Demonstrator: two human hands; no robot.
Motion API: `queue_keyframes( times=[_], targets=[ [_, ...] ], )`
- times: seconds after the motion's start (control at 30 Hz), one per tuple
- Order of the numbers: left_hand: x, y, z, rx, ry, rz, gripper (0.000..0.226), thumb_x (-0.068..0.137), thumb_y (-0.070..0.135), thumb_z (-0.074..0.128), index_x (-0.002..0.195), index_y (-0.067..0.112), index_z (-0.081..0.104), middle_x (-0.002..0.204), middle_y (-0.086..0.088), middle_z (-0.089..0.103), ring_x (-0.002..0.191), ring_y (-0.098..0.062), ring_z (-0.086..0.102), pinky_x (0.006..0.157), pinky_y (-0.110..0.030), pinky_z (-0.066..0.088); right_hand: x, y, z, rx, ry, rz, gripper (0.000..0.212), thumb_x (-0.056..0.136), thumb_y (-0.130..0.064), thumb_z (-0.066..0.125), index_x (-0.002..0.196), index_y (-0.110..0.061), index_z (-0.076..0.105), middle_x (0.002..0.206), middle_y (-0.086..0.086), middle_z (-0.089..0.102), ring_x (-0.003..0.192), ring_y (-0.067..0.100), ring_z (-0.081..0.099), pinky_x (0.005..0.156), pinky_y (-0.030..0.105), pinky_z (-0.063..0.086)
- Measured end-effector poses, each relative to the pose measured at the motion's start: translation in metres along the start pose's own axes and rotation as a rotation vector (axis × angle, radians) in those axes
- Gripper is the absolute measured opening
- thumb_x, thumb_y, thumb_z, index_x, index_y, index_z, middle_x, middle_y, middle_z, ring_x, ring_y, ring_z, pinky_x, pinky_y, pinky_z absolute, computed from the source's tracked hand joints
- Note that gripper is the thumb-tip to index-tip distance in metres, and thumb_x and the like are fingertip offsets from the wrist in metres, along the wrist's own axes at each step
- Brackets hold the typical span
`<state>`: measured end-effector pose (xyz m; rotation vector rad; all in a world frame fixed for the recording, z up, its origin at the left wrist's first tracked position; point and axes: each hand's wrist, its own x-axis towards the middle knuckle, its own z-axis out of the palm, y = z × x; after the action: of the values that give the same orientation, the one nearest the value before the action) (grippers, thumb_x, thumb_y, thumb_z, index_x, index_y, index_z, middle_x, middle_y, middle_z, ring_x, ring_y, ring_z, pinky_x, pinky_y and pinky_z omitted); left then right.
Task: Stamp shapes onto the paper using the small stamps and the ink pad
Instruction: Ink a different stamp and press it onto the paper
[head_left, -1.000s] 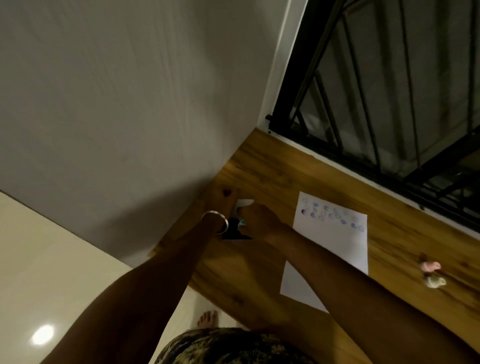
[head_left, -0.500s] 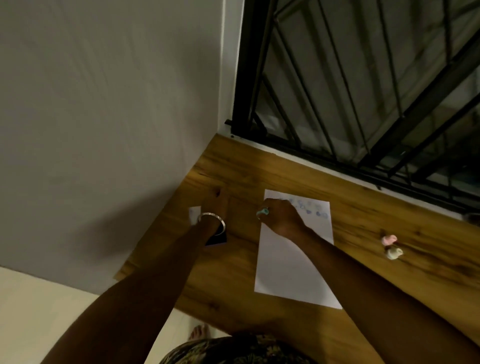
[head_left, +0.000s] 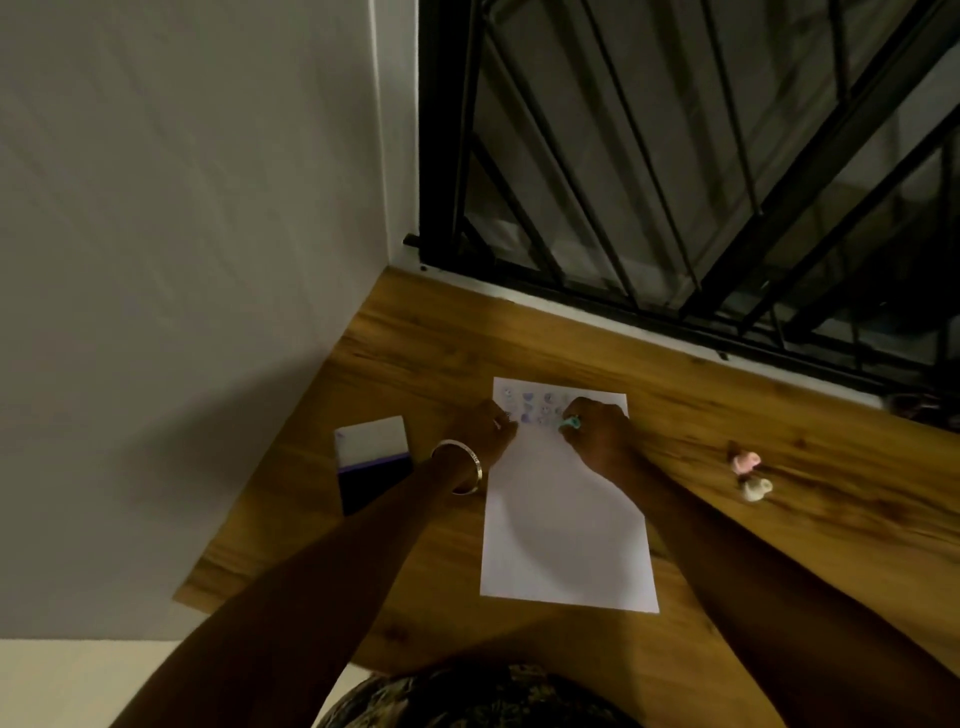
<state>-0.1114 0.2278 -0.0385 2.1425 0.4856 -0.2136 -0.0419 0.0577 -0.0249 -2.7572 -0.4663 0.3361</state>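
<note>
A white sheet of paper (head_left: 563, 530) lies on the wooden table (head_left: 779, 545), with several purple and blue stamped shapes along its far edge. My right hand (head_left: 597, 434) is closed on a small teal stamp (head_left: 570, 422) and holds it down on the paper below those prints. My left hand (head_left: 488, 431), with a metal bangle on the wrist, rests on the paper's left edge near the top, fingers pressing the sheet. The ink pad (head_left: 374, 465) lies open to the left of the paper, its white lid raised and dark pad towards me.
Two more small stamps lie on the table to the right of the paper, one pink (head_left: 745, 461) and one cream (head_left: 756, 489). A wall stands close on the left. A black metal window grille (head_left: 675, 182) runs along the table's far side.
My right hand carried the teal stamp from the ink pad across to the paper's upper part. My left hand left the ink pad and came onto the paper's left edge. The view swung right.
</note>
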Motion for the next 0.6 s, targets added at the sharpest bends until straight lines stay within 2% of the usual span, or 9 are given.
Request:
queue_keyframes(
  times=[0.07,0.23,0.43,0.6],
  targets=[
    [0.001,-0.004,0.002,0.030,-0.037,0.012,0.031,0.089,0.032,0.061,0.111,0.011,0.056,0.115,-0.011,0.062,0.104,-0.028,0.060,0.091,-0.039,0.053,0.004,0.001,-0.001,0.003,-0.017,-0.008,0.027,0.092,-0.024,0.060,0.117,-0.014,0.062,0.127,0.012,0.063,0.111,0.031,0.061,0.098,0.037,0.049],
    [0.002,-0.006,-0.001,0.161,-0.089,0.057,0.037,0.079,0.022,0.073,0.109,0.015,0.052,0.111,-0.009,0.061,0.101,-0.028,0.060,0.085,-0.034,0.052,0.011,-0.003,0.000,-0.010,-0.023,-0.017,0.027,0.093,-0.024,0.060,0.117,-0.014,0.062,0.126,0.010,0.064,0.113,0.030,0.061,0.098,0.037,0.049],
    [0.003,-0.006,-0.001,0.215,-0.114,0.087,0.042,0.075,0.017,0.076,0.110,0.014,0.052,0.111,-0.009,0.060,0.100,-0.028,0.059,0.082,-0.032,0.051,0.015,-0.006,-0.001,-0.084,-0.036,-0.032,0.027,0.093,-0.025,0.059,0.118,-0.013,0.060,0.127,0.012,0.063,0.113,0.031,0.062,0.096,0.039,0.052],
    [0.002,-0.006,-0.001,0.217,-0.113,0.097,0.042,0.076,0.017,0.076,0.110,0.015,0.052,0.111,-0.009,0.060,0.101,-0.029,0.060,0.085,-0.034,0.052,0.021,-0.013,0.000,-0.241,-0.077,-0.015,0.029,0.096,-0.022,0.053,0.122,-0.011,0.056,0.126,0.014,0.061,0.112,0.032,0.061,0.092,0.042,0.054]
  ],
)
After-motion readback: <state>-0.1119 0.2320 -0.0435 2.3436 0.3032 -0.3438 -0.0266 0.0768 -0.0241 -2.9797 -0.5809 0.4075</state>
